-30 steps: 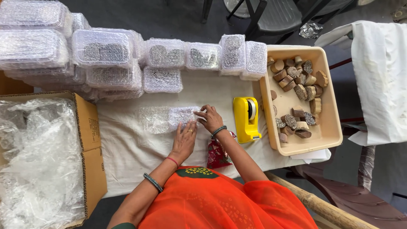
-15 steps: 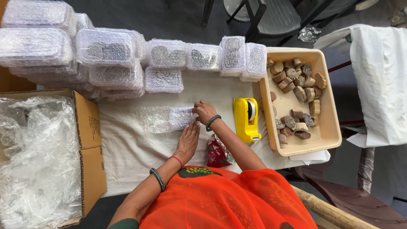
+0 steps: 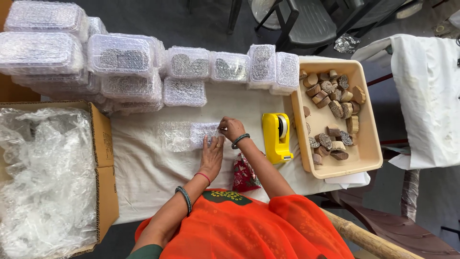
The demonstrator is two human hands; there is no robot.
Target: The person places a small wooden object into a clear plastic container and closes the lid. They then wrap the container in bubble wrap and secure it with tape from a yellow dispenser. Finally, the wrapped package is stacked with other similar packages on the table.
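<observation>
A right hand [image 3: 232, 128] pinches the end of a bubble-wrapped parcel [image 3: 203, 133] at mid-tabletop while the left hand [image 3: 212, 156] presses flat on its near edge, fingers spread. Just right stands a yellow tape dispenser [image 3: 276, 136]. At the tabletop's right edge, a beige tray [image 3: 369, 144] holds carved wooden blocks [image 3: 333, 96]. Wrapped bundles [image 3: 184, 72] stack along the far edge; a cardboard box [image 3: 103, 158] of bubble wrap [image 3: 43, 177] sits at the left edge.
</observation>
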